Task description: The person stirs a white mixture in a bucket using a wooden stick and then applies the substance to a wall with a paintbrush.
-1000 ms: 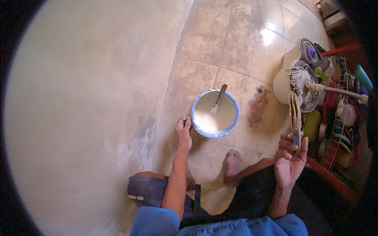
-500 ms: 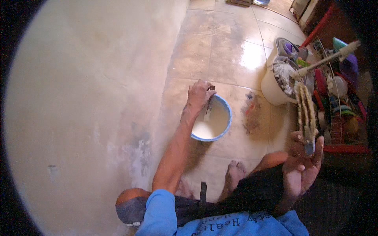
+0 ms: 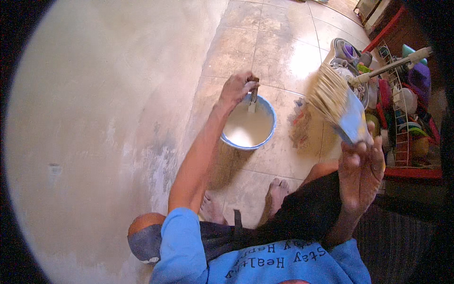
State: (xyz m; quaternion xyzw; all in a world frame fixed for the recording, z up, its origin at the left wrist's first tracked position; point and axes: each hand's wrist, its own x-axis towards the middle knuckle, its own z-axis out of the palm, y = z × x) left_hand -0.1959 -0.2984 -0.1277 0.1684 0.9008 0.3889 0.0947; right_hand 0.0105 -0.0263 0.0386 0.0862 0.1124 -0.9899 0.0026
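A round bucket with a blue rim (image 3: 275, 124) stands on the floor, with milky white liquid (image 3: 246, 128) inside. At its far side, my left hand (image 3: 237, 90) is closed on a dark-handled tool (image 3: 253, 102). The tool's pale, narrow lower part points down into the bucket; I cannot tell whether it is a brush or a scraper. To the right, my right hand (image 3: 362, 173) pinches the blue body of a wide flat brush (image 3: 339, 103) between thumb and fingers. Its tan bristles point up and to the left, clear of the bucket.
A bare plastered wall (image 3: 104, 118) runs along the left. Beyond the brush is a pale container (image 3: 341, 52) crammed with items, crossed by a pole (image 3: 399, 64). A wire rack (image 3: 402, 137) with colourful household things stands at right. My bare feet (image 3: 278, 191) are below the bucket.
The wide brush in my right hand has turned from edge-on to showing its broad face, bristles swinging left. My left hand and its tool stand more upright. The whole view has shifted slightly.
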